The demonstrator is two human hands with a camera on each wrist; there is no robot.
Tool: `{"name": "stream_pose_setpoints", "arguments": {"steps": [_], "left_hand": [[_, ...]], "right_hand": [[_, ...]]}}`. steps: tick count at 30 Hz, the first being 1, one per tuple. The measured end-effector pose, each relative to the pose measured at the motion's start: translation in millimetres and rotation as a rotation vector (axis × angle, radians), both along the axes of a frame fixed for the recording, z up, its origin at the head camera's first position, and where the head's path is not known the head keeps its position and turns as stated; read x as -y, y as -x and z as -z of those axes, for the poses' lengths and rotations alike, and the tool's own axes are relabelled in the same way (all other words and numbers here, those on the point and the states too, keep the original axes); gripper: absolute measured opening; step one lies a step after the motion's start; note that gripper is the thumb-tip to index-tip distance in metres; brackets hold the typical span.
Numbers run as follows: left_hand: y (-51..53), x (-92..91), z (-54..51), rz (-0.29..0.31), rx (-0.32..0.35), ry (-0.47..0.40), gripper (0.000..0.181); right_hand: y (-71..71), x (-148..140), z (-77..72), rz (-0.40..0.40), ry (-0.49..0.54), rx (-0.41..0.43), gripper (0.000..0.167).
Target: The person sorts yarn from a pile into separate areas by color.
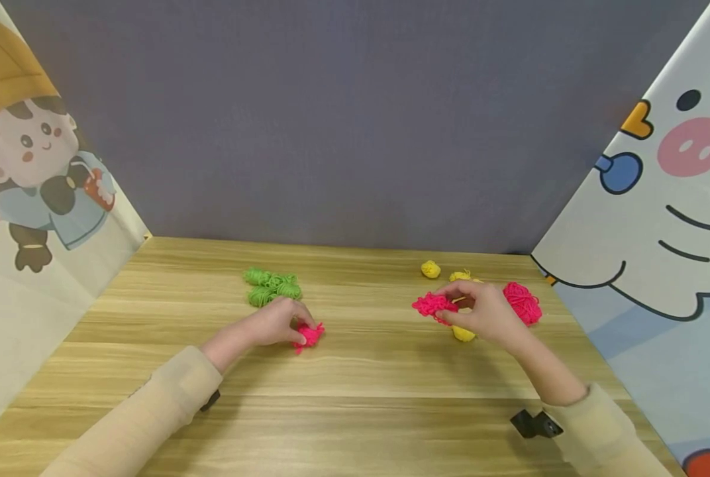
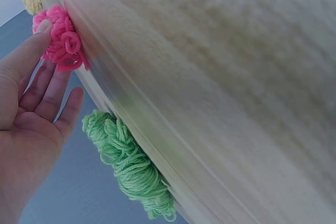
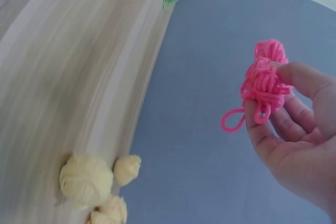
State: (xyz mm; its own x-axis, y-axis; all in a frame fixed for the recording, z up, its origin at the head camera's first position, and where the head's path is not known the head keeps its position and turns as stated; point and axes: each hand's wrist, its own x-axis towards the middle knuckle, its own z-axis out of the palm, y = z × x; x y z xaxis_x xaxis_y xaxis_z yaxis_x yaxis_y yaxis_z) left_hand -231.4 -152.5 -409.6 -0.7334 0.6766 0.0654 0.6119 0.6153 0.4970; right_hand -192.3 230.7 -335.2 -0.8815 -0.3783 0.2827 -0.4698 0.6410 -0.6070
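My left hand (image 1: 283, 322) pinches a small pink yarn bundle (image 1: 310, 336) low over the wooden table, in front of the green yarn bundles (image 1: 271, 286). In the left wrist view the thumb lies on the pink bundle (image 2: 60, 38), and the green yarn (image 2: 131, 166) is beside the hand. On the right, my right hand (image 1: 483, 310) holds another pink yarn bundle (image 1: 434, 305) up off the table. The right wrist view shows this bundle (image 3: 265, 80) between thumb and fingers, with a loose loop hanging. Yellow yarn balls (image 1: 464, 333) lie partly hidden behind the right hand.
A larger pink yarn ball (image 1: 522, 303) sits right of the right hand. One yellow ball (image 1: 430, 269) lies farther back. A grey panel (image 1: 343, 126) stands along the table's rear edge, with printed panels (image 1: 647, 218) on both sides.
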Motion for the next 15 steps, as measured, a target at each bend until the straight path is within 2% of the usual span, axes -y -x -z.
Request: {"name": "stream_pose_setpoints", "arguments": {"steps": [12, 15], "left_hand": [[1.0, 0.2, -0.5, 0.008, 0.009, -0.008, 0.025], [0.9, 0.2, -0.5, 0.009, 0.015, -0.01, 0.024]], "right_hand": [[-7.5, 35, 6.4, -0.103, 0.116, 0.015, 0.029], [-8.3, 43, 10.5, -0.136, 0.116, 0.002, 0.029]]}}
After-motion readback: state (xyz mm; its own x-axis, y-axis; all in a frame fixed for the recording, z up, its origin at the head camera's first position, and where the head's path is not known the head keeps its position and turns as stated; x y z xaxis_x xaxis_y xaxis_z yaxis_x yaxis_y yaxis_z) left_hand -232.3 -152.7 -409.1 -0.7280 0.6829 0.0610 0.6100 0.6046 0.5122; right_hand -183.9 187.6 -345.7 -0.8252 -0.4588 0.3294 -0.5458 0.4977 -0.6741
